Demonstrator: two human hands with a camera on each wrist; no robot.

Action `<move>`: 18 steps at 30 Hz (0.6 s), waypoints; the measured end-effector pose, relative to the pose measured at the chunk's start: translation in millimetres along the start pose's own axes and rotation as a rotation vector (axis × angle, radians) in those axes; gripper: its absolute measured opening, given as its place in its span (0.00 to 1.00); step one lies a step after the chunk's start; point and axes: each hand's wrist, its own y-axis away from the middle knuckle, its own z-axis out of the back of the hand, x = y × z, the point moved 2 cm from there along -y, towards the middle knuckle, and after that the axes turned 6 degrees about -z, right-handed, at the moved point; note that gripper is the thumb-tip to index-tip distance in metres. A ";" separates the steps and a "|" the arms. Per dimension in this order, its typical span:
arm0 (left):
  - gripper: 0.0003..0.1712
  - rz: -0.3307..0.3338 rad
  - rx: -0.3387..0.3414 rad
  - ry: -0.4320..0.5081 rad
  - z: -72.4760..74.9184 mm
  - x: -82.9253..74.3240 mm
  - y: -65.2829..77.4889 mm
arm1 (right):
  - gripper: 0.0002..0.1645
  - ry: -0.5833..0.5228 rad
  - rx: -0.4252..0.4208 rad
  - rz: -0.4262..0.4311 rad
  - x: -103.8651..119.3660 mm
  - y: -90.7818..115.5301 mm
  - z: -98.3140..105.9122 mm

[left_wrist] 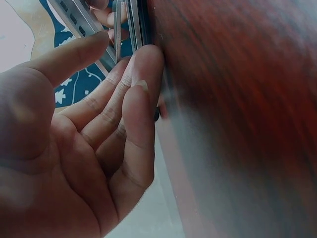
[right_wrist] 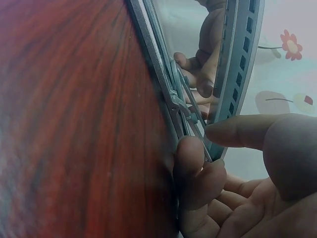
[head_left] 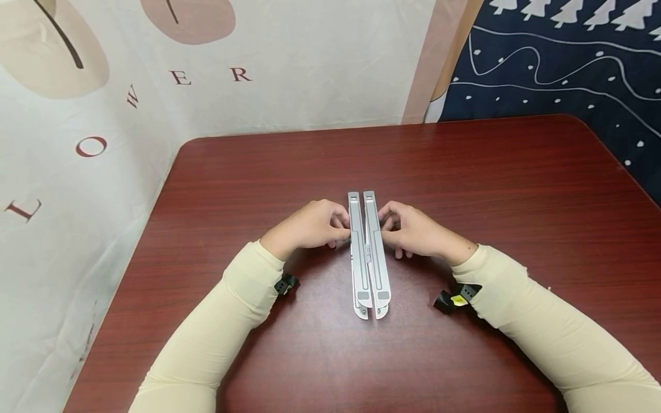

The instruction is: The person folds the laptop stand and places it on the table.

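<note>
A folded silver laptop stand (head_left: 357, 246) lies on the table, its two long arms side by side with a narrow gap between them. At its left side, my left hand (head_left: 317, 225) holds the edge. In the left wrist view the thumb (left_wrist: 74, 57) touches the slotted upper bar (left_wrist: 78, 20) while curled fingers (left_wrist: 138, 114) meet the lower bars. My right hand (head_left: 415, 229) holds the opposite side. The right wrist view shows that thumb (right_wrist: 242, 131) on the slotted bar (right_wrist: 241, 62) and fingertips (right_wrist: 190, 153) at the lower rail, near a hinged link (right_wrist: 181, 101).
The reddish-brown wooden table (head_left: 258, 172) has rounded far corners. Behind it hang a pale printed cloth (head_left: 320, 69) and a dark blue cloth with white trees (head_left: 547, 63). Black straps with small devices (head_left: 457, 298) sit at both wrists, over cream sleeves (head_left: 201, 344).
</note>
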 end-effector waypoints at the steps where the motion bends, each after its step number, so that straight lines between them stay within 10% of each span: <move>1: 0.06 0.000 0.000 0.000 0.0 0.0 0.1 | 0.19 0.000 0.001 0.001 0.0 -0.1 -0.1; 18: 0.07 -0.007 0.000 -0.025 0.2 0.3 0.1 | 0.20 0.022 -0.003 -0.009 0.2 1.3 -0.7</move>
